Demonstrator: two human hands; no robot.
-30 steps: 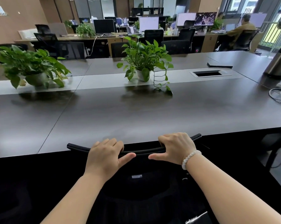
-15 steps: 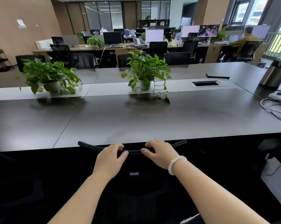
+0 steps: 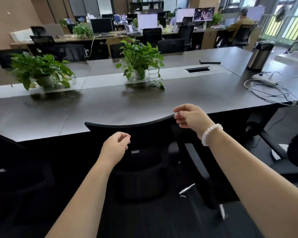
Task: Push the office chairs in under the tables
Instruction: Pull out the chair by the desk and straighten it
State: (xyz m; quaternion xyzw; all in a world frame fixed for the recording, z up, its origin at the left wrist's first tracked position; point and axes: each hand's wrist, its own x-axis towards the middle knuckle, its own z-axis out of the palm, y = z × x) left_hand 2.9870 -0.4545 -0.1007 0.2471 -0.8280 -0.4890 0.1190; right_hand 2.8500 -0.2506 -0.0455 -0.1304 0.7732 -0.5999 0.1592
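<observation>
Head view shows us a black office chair (image 3: 144, 133) straight in front, its back upright and the top edge just beside the near edge of the long dark surface (image 3: 110, 107). The seat is in deep shadow below, so we cannot tell how far it reaches under. We see the left hand (image 3: 114, 148) in front of the chair back, apart from it, its fingers (image 3: 126, 135) loosely curled and holding nothing. The right hand (image 3: 192, 117), with a white bead bracelet (image 3: 210, 133) on the wrist, is at the right corner of the chair back. Its fingers (image 3: 178, 111) are loosely bent and hold nothing, and we cannot tell if they touch the corner. Farther on the surface stand two potted plants (image 3: 139, 59), a metal flask (image 3: 260, 55) and some cables (image 3: 268, 91)
</observation>
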